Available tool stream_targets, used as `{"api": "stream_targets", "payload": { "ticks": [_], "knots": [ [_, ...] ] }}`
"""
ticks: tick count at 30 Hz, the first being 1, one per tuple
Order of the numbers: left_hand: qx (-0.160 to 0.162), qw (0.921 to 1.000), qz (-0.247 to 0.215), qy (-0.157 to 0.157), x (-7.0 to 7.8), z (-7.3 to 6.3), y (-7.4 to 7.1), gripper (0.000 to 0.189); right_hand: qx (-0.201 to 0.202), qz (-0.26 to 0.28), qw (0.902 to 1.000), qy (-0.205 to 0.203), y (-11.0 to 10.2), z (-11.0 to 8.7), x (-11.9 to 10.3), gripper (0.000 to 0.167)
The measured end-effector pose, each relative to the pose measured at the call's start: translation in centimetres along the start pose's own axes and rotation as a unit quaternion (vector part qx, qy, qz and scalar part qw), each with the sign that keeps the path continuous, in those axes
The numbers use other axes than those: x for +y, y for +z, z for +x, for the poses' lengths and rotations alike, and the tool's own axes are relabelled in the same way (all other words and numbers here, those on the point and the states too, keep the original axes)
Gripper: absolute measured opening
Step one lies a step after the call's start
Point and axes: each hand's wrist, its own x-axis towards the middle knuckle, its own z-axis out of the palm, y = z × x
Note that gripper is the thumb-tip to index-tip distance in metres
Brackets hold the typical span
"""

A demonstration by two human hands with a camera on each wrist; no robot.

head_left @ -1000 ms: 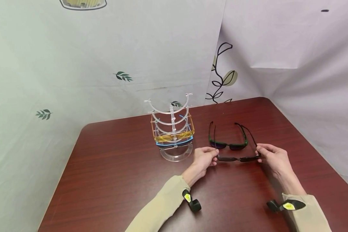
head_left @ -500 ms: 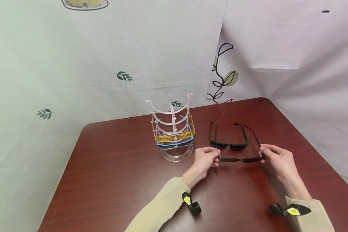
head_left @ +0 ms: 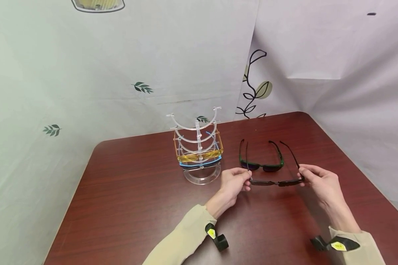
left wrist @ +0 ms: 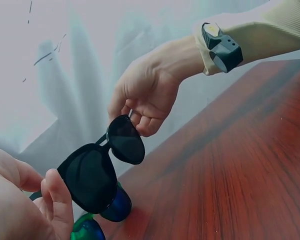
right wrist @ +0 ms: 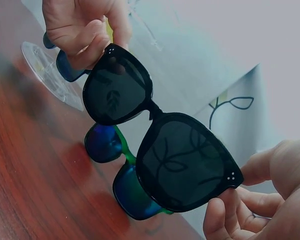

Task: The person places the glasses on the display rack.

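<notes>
A pair of black sunglasses (head_left: 262,183) is held between both hands, temples unfolded and pointing away from me. My left hand (head_left: 233,183) pinches its left hinge corner; my right hand (head_left: 321,185) pinches the right one. In the right wrist view the dark lenses (right wrist: 185,160) face the camera, with small light dots at the outer corners. Just behind lies a second pair of sunglasses, green-framed with blue mirrored lenses (right wrist: 104,143), temples open on the table. Left of my left hand stands a clear display rack (head_left: 199,136) bearing yellow glasses (head_left: 199,157) above blue-framed glasses (head_left: 212,162).
The reddish-brown wooden table (head_left: 126,206) ends at a back edge against a pale printed cloth (head_left: 96,73). The rack's upper clear arms stick up and outward. Each sleeve carries a black wrist strap mount (head_left: 215,237).
The black sunglasses have shifted slightly right, and their right temple has spread outward with my right hand. The rack and the green-framed sunglasses stay put.
</notes>
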Motion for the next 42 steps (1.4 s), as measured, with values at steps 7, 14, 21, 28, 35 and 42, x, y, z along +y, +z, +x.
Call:
{"api": "stream_targets", "payload": {
  "ticks": [7, 14, 21, 28, 35, 42],
  "knots": [
    [-0.006, 0.9999, -0.003, 0.011, 0.6, -1.0, -0.3, 0.005, 0.0, -0.031, 0.9995, -0.011, 0.2, -0.6, -0.6, 0.012],
    [-0.008, 0.9996, -0.01, 0.023, 0.9, -1.8, -0.6, 0.006, -0.005, -0.036, 0.9991, -0.02, 0.4, -1.2, -1.3, 0.01],
    [-0.005, 0.999, -0.025, 0.035, 1.4, -3.1, -0.9, 0.008, -0.008, -0.03, 0.9989, -0.036, 0.7, -1.8, -1.7, 0.008],
    [-0.012, 0.9975, -0.044, 0.054, 2.2, -4.4, -1.1, 0.008, -0.022, -0.001, 0.9988, -0.044, 1.0, -2.3, -2.3, 0.009],
    [-0.005, 0.9971, -0.037, 0.066, 2.7, -5.4, -1.7, 0.008, -0.038, 0.011, 0.9983, -0.042, 1.2, -2.9, -3.0, 0.011],
    [0.001, 0.997, -0.033, 0.07, 3.2, -6.8, -2.3, 0.011, -0.05, 0.011, 0.9976, -0.047, 1.6, -3.6, -3.5, 0.012]
  ]
}}
